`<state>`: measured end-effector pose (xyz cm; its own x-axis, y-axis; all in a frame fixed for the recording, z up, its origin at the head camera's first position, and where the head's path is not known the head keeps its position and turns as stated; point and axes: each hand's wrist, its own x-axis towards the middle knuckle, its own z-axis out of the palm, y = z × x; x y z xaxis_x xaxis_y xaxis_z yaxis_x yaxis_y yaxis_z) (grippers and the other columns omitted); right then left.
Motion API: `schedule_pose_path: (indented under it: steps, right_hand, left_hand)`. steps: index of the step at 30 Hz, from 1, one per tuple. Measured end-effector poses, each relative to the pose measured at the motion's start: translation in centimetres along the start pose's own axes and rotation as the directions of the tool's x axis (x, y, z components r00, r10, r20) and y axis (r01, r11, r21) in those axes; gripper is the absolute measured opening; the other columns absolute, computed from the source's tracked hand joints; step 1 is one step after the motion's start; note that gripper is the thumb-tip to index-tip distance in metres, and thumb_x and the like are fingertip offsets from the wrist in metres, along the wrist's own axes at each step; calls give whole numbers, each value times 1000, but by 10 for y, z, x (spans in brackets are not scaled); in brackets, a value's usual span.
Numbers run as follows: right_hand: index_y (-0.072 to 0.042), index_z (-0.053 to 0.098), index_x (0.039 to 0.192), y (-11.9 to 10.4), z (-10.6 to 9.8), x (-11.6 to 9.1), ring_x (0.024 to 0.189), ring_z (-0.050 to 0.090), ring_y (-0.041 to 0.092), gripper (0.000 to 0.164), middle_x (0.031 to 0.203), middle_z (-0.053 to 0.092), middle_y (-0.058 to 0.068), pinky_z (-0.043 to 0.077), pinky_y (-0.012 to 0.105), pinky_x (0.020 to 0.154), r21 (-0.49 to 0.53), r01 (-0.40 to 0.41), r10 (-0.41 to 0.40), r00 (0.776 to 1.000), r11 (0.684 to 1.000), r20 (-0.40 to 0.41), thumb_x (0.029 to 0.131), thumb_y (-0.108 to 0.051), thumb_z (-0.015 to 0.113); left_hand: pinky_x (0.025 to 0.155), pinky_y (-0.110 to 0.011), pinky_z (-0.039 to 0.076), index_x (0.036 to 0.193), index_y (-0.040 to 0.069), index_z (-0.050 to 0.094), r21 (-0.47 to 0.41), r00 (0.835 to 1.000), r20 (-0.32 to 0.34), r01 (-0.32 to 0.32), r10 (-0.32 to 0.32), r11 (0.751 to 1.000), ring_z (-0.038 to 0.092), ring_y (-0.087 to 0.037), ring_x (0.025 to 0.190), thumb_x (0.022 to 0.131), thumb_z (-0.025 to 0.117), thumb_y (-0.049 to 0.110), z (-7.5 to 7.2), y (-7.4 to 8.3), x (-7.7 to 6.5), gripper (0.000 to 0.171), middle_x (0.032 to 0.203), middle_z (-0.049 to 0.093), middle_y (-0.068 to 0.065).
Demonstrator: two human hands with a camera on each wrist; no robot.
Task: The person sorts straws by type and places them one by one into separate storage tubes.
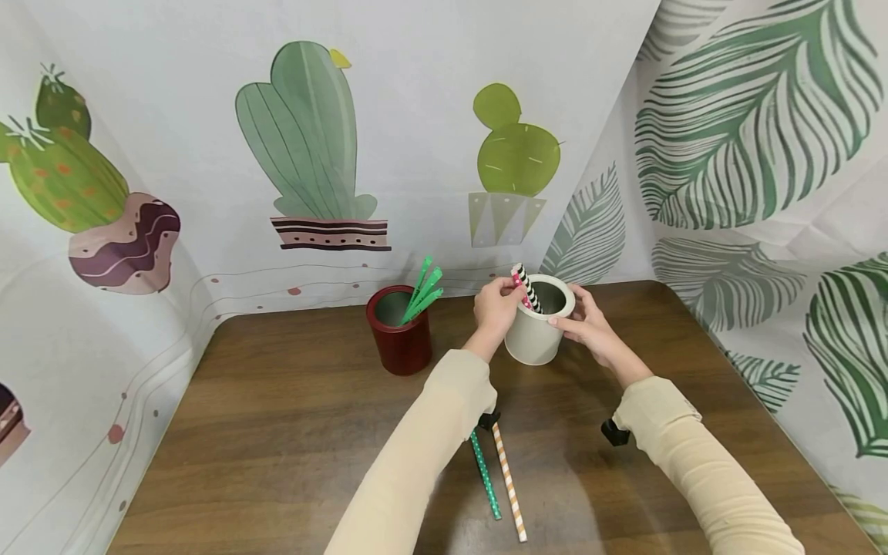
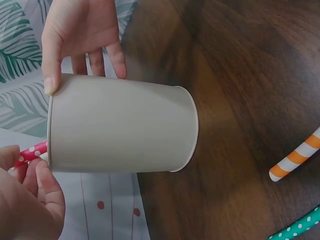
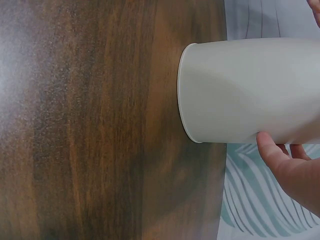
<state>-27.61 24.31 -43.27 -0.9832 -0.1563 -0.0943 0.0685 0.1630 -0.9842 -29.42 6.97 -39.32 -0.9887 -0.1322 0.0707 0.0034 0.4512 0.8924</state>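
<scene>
A white canister (image 1: 533, 343) stands upright at the back right of the table. My left hand (image 1: 496, 308) is at its left rim and pinches a pink paper straw with white dots (image 2: 36, 151), whose lower end is hidden inside the canister. A black-and-white striped paper straw (image 1: 530, 287) leans at the same rim, close to those fingers. From the right side, my right hand (image 1: 593, 327) grips the canister, thumb near the rim and fingers round the back; the right wrist view shows its thumb (image 3: 270, 147) against the wall.
A dark red canister (image 1: 402, 351) with several green sticks (image 1: 422, 291) leaning in it stands to the left. Closer to me on the wooden table (image 1: 277, 432) lie a green dotted paper straw (image 1: 486, 478) and an orange-striped one (image 1: 509, 486). Plant-printed cloth (image 1: 416, 139) hangs behind.
</scene>
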Motion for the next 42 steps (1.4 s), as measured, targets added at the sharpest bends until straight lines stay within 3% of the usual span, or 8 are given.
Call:
schedule_pose_path:
  steps: [11, 20, 28, 32, 36, 42]
  right_hand:
    - [-17, 4, 140, 2, -1, 1, 122, 30, 30, 80, 144, 15, 18, 30, 55, 96, 5, -13, 13, 1000, 1000, 0, 83, -12, 59]
    - [-17, 5, 140, 2, -1, 1, 119, 33, 27, 81, 143, 16, 18, 33, 52, 94, -6, -15, 15, 1000, 1000, -6, 82, -14, 61]
    - [-17, 9, 139, 2, -1, 1, 110, 39, 16, 79, 141, 20, 17, 37, 46, 91, -25, -9, 8, 1000, 1000, -7, 81, -19, 63]
    - [-17, 8, 139, 2, -1, 1, 111, 38, 18, 79, 141, 19, 17, 35, 48, 92, -18, -8, 8, 1000, 1000, -4, 82, -17, 62]
    - [-17, 5, 140, 2, -1, 1, 117, 34, 24, 80, 143, 17, 16, 33, 51, 95, -1, -15, 15, 1000, 1000, -1, 82, -14, 61]
    - [-17, 3, 141, 0, 0, 0, 116, 34, 23, 81, 144, 16, 16, 34, 50, 93, 8, -18, 18, 1000, 1000, 0, 83, -10, 59]
  left_hand:
    - [71, -29, 45, 97, 18, 68, 57, 1000, 16, -1, 0, 998, 59, -16, 86, 79, 64, 29, 1, -7, 0, 21, 87, 67, 2]
    - [72, -27, 46, 108, 11, 61, -53, 995, 60, -81, 84, 995, 59, -19, 89, 79, 64, 23, -20, -17, 1, 31, 92, 66, -5]
    - [69, -24, 47, 111, 11, 57, -25, 986, 119, -111, 113, 994, 59, -18, 87, 79, 64, 23, -34, -35, -5, 35, 90, 66, -4]
    - [69, -24, 46, 111, 11, 56, -4, 975, 183, -128, 127, 992, 59, -17, 85, 78, 66, 20, -39, -50, -16, 36, 88, 66, -4]
    - [64, -23, 47, 111, 10, 54, -24, 964, 247, -94, 97, 995, 60, -19, 78, 77, 67, 17, -43, -68, -27, 37, 89, 65, -5]
    - [54, -23, 48, 113, 8, 51, -96, 953, 301, -12, 40, 995, 62, -35, 71, 76, 67, 13, -50, -92, -41, 41, 91, 62, -10]
